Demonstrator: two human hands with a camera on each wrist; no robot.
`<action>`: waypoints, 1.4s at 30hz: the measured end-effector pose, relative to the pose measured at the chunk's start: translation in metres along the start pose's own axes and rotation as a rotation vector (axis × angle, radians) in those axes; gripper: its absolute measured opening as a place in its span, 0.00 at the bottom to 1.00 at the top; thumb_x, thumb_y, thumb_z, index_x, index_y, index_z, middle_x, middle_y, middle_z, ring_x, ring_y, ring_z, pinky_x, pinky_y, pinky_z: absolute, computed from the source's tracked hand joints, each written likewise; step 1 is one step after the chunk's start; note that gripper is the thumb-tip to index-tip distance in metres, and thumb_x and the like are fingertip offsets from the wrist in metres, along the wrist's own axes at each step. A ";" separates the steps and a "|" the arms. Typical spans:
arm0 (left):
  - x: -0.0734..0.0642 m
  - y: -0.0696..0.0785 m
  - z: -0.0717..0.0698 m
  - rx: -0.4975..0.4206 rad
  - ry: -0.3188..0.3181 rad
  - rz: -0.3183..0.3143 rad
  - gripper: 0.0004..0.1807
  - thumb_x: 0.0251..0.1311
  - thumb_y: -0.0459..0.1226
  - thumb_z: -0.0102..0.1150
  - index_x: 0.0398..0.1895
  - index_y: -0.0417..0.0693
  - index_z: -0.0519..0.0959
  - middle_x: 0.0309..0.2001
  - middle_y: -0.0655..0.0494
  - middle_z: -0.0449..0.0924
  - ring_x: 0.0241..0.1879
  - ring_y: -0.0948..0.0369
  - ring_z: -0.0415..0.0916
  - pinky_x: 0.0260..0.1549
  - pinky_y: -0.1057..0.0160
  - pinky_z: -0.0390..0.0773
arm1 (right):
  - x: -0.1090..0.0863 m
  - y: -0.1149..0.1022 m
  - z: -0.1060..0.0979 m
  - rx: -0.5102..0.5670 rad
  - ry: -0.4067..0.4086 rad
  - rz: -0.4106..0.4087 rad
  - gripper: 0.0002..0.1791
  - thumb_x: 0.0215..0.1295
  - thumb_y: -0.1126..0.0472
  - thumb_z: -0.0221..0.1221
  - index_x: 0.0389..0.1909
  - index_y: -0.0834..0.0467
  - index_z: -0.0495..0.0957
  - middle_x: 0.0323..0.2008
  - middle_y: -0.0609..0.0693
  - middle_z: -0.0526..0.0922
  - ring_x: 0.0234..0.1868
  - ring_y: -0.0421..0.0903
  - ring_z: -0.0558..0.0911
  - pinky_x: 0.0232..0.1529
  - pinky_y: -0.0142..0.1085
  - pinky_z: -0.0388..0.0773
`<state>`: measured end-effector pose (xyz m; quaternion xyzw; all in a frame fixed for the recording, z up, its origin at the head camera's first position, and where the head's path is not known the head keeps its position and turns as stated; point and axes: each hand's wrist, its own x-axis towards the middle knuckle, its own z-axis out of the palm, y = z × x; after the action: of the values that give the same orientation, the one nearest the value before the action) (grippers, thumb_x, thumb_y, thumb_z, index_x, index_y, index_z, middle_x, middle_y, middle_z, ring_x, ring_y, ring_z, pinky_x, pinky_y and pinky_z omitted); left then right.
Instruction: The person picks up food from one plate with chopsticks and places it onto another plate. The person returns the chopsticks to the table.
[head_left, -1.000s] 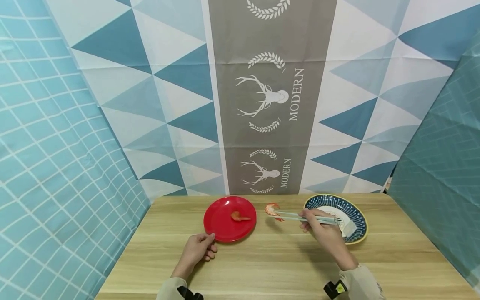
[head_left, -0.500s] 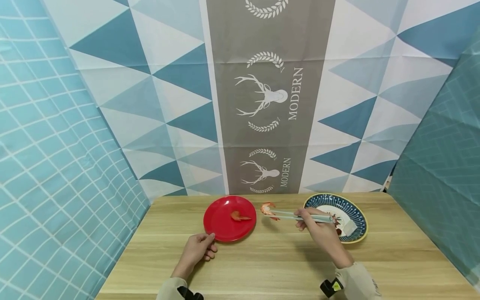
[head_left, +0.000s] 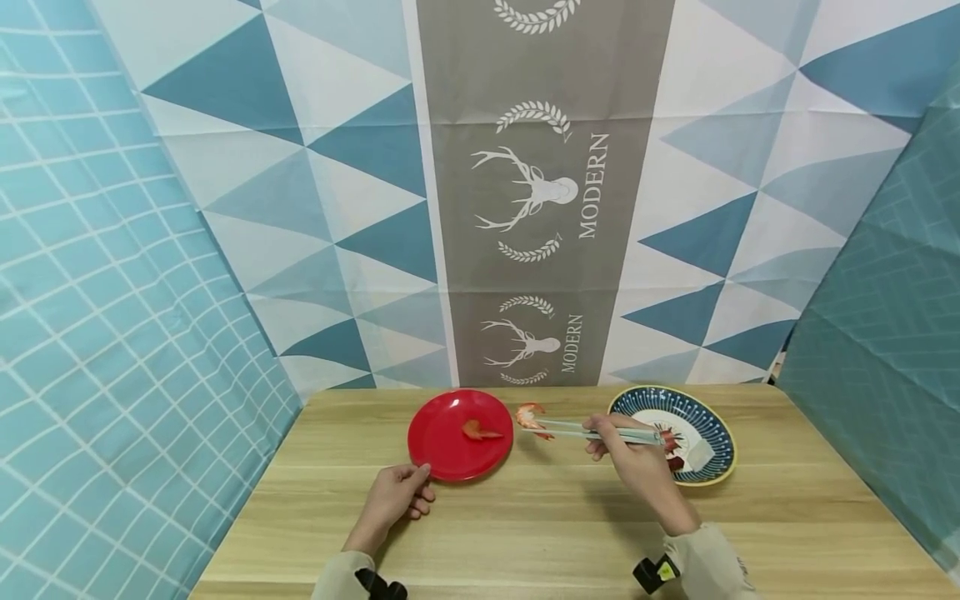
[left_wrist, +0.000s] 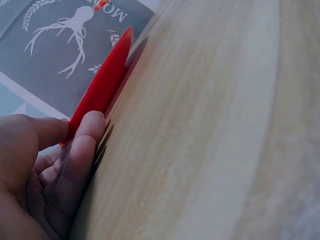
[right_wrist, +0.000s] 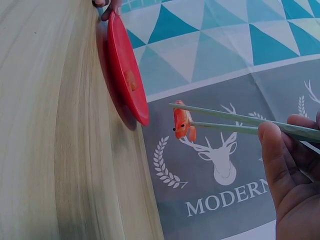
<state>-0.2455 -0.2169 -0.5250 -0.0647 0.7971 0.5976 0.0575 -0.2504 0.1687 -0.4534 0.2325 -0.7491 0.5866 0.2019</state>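
My left hand (head_left: 396, 498) pinches the near-left rim of a round red plate (head_left: 435, 454), thumb above and fingers below in the left wrist view. On that plate lies an orange-brown piece (head_left: 478, 431), shaped like a chicken wing. With my right hand (head_left: 637, 467) I hold a pair of pale green chopsticks (right_wrist: 230, 120). Their tips grip an orange-and-white shrimp (right_wrist: 181, 120), which hangs above the table just right of the plate's rim. A blue-patterned oval dish (head_left: 722, 433) stands behind the right hand, which hides part of it.
In the patterned dish lie a white piece (head_left: 701, 455) and dark red pieces (head_left: 672, 438), partly hidden. The wooden table (head_left: 525, 542) meets a patterned cloth backdrop (head_left: 525, 250) at its far edge. Blue cloths hang at both sides.
The right hand has moved left, carrying the shrimp in the chopsticks closer to the red plate. More of the dark red pieces in the dish shows. The left hand stays at the rim.
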 end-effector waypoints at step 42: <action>0.001 -0.002 0.000 0.005 -0.004 0.014 0.20 0.76 0.45 0.55 0.41 0.34 0.82 0.24 0.54 0.83 0.21 0.64 0.81 0.22 0.67 0.82 | 0.004 -0.004 0.026 0.061 -0.028 0.065 0.14 0.80 0.64 0.53 0.40 0.68 0.85 0.27 0.48 0.87 0.25 0.48 0.87 0.28 0.37 0.86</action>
<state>-0.2464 -0.2174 -0.5268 -0.0578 0.7988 0.5963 0.0553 -0.2519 0.1424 -0.4541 0.2224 -0.7407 0.6122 0.1649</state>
